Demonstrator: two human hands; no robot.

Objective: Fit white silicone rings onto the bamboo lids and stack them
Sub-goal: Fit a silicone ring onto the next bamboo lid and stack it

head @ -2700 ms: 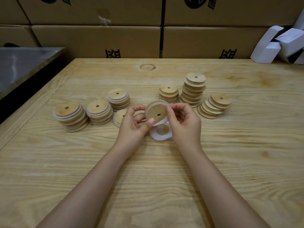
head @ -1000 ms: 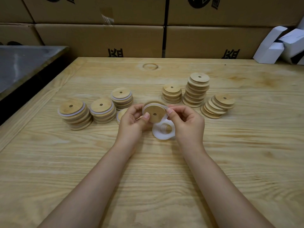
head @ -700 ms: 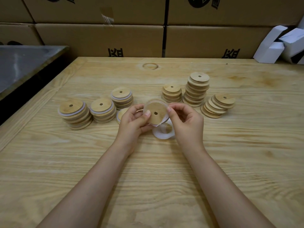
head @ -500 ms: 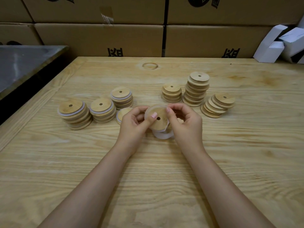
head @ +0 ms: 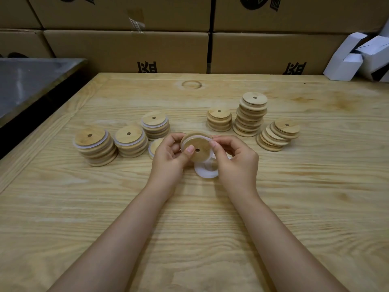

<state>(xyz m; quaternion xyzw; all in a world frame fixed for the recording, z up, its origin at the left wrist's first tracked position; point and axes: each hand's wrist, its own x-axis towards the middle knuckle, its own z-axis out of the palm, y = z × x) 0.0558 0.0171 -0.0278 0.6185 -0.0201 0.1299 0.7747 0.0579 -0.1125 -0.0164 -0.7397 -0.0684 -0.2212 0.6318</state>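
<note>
L hand, R hand pinch lid; spare rings beneath; ringed stacks left, bare stacks right.

Stacked cardboard boxes behind wooden table, white cartons far right, steel surface left.

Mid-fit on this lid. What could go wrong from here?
1. The white ring shows only along the upper edge of the held lid; it could slip off as the left hand and right hand work it round.
2. The leaning stack on the right may topple if bumped.
</note>
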